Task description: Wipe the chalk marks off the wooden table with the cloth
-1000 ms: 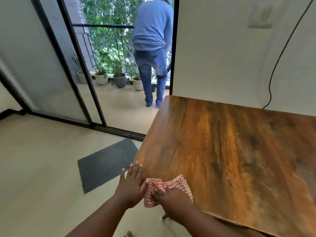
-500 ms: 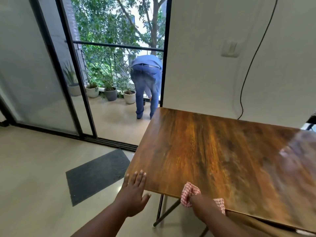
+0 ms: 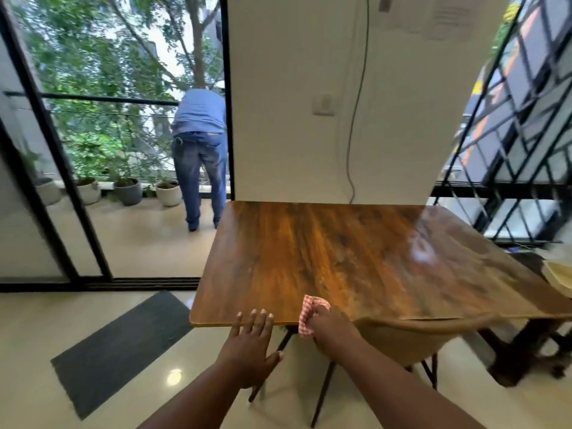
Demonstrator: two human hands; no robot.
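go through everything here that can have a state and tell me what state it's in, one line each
Red-and-white checked cloth: bunched, gripped at the table's near edge.
Right hand: holds the cloth.
Left hand: fingers straight, fingertips at the table edge.
Brown wooden table: glossy; chalk marks not discernible.
Black-framed sliding glass door: open to the balcony.
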